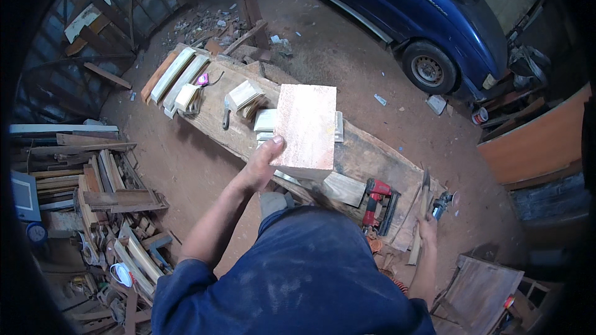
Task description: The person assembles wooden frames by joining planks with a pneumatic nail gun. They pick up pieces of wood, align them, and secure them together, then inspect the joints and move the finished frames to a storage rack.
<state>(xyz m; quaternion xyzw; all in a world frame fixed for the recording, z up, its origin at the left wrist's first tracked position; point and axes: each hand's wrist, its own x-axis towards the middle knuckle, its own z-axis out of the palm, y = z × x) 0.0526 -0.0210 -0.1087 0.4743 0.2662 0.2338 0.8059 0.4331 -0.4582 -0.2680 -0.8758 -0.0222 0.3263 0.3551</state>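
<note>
My left hand (264, 161) grips the near left edge of a pale wooden box (305, 125), its thumb on the upper face. The box is held up over the workbench (379, 155), its flat top facing me. At the bench's right end, my right hand (427, 228) is closed round a wooden-handled tool (423, 201) with a dark metal end; its exact kind is unclear. A red and black nail gun (380, 206) lies left of that hand. An angle grinder (441, 205) lies just beyond it. Pale wood pieces (265, 121) are partly hidden behind the box.
Stacked wood pieces (246, 96), a knife-like tool (226, 116), a pink tape measure (203, 79) and pale strips (174, 74) lie on the bench's left part. Scrap wood (112, 186) is heaped at the left. A blue vehicle (397, 6) stands behind; a wooden panel (481, 291) is lower right.
</note>
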